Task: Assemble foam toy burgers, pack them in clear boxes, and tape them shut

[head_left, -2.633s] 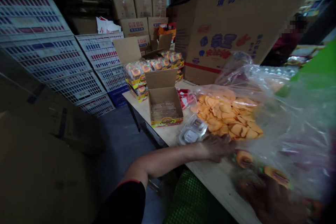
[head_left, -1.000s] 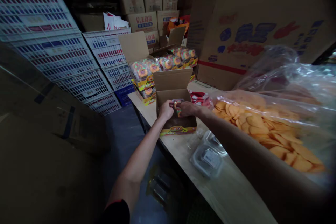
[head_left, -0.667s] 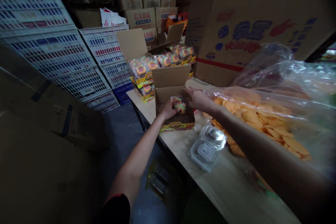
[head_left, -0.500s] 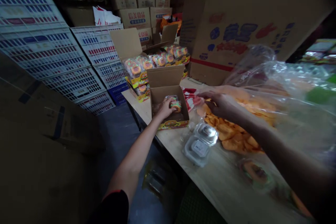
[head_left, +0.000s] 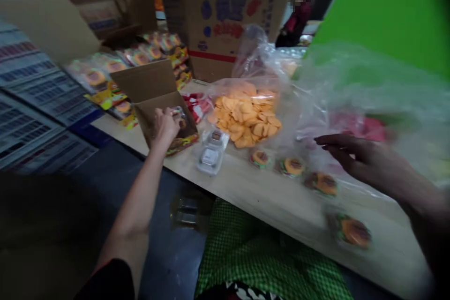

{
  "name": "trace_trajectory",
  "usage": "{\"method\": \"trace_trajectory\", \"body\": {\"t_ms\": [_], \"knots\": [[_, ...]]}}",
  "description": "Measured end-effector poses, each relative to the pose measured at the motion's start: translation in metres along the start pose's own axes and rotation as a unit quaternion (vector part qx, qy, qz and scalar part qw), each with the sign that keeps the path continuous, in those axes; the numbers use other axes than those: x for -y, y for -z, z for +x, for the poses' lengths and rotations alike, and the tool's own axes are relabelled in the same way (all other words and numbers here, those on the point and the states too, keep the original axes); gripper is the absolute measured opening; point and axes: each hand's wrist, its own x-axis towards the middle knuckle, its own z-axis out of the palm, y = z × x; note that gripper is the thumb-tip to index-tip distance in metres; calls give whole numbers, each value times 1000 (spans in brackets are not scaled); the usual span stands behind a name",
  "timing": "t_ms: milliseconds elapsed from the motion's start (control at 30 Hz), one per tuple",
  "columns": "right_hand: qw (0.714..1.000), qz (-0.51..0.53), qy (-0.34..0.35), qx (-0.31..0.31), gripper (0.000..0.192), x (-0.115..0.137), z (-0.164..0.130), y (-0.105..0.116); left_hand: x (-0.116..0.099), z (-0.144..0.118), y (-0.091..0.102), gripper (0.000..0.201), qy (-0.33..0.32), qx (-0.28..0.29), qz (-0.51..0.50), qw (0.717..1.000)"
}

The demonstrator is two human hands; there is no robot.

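My left hand (head_left: 166, 125) reaches into an open cardboard display box (head_left: 154, 82), its fingers closed at a small burger-shaped sweet in a see-through pack (head_left: 180, 116). The hand hides part of that pack. On the right, my right hand (head_left: 367, 159) hovers above the table, holding nothing, its fingers stretched out and a little apart. Several packed burgers lie in a row below it, the closest a blurred burger pack (head_left: 321, 183). Between the hands, a hinged plastic container (head_left: 210, 157) lies open beside the box.
A plastic bag of orange, chip-like discs (head_left: 246, 117) spills onto the table (head_left: 239, 187). Behind stands a large carton (head_left: 225, 51). Filled display boxes (head_left: 112, 96) sit at the left, near stacked crates (head_left: 31, 89). Another person (head_left: 297, 16) is in the background.
The view has swung right, bringing the row of burgers into sight. My right hand has moved right, away from the red-and-white wrapper and chip bag. My left hand stays in the box.
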Motion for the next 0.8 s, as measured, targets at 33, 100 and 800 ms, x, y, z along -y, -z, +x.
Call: {"method": "trace_trajectory", "body": {"t_ms": [33,100,800], "knots": [[999,-4,-35,4,37,-8,-5,2,-18,-10,5,35,-46,0,-10,999],[995,-24,-97,21,36,-21,-9,1,-63,-40,12,28,-136,87,-60,985],[981,-11,-29,190,41,-15,3,-97,-182,-154,-81,58,-132,446,-320,825]]}}
